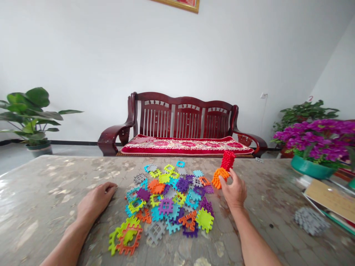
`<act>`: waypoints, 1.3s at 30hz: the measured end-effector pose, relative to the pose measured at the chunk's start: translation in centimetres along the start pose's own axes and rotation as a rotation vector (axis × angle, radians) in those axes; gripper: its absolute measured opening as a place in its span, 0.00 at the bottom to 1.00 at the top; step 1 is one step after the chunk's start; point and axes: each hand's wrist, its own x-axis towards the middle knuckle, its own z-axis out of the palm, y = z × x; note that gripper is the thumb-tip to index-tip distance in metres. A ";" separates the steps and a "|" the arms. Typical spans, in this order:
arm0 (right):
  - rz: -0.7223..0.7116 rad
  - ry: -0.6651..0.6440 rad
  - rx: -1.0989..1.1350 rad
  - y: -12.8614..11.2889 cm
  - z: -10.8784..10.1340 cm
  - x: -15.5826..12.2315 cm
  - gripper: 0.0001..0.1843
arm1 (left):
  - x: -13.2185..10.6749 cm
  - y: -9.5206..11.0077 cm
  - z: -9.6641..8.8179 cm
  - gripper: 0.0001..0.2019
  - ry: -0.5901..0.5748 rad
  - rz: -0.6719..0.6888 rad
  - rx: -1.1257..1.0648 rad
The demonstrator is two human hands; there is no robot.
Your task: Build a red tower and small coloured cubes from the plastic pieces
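Note:
A stack of orange interlocking plastic tiles (220, 177) leans at the right of the pile, and my right hand (235, 189) grips it between thumb and fingers. Just behind it stands an upright stack of red tiles (228, 159). My left hand (101, 194) rests on the table left of the pile, its fingers loosely curled with nothing visible in them. Between my hands lie many loose notched tiles, among them a purple tile (166, 206), a lime green tile (204, 220) and a grey tile (155, 232). An orange frame tile (135, 244) overlaps green ones at the front left.
A stack of grey tiles (311, 221) lies at the right, near papers and a brown envelope (332, 197). Purple flowers in a green pot (313, 168) stand behind them. A small black object (271, 225) is on the patterned table (41, 207). A wooden bench (185, 111) stands beyond.

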 end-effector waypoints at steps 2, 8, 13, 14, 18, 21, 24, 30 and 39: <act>-0.002 -0.012 -0.011 -0.1 0.1 0.1 0.30 | 0.0 0.0 0.0 0.18 -0.008 -0.004 0.006; -0.025 0.010 -0.026 0.2 -0.1 0.2 0.29 | 0.0 0.0 0.0 0.19 -0.015 -0.011 0.017; -0.179 -0.075 0.184 -2.9 -0.3 -0.2 0.21 | -0.2 0.2 -0.1 0.19 -0.012 -0.006 0.015; -0.205 -0.159 0.229 -4.1 -0.2 -0.5 0.20 | -0.3 0.2 -0.1 0.20 -0.011 -0.008 0.013; -0.296 -0.540 0.313 -8.9 0.3 -1.9 0.20 | -0.5 0.4 -0.2 0.19 -0.008 -0.015 0.007; -0.386 -0.724 0.279 -11.5 0.7 -2.9 0.21 | -0.7 0.7 -0.4 0.18 0.000 -0.009 0.009; -0.423 -0.842 0.185 -13.1 1.0 -3.5 0.22 | -0.9 1.1 -0.7 0.18 -0.008 -0.022 0.018; -0.494 -0.942 0.234 -16.4 1.7 -4.4 0.25 | -1.0 1.3 -0.9 0.19 -0.022 -0.034 0.036; -0.131 -0.836 0.661 -16.0 4.8 -3.3 0.25 | -1.0 1.2 -0.8 0.18 -0.013 -0.035 0.038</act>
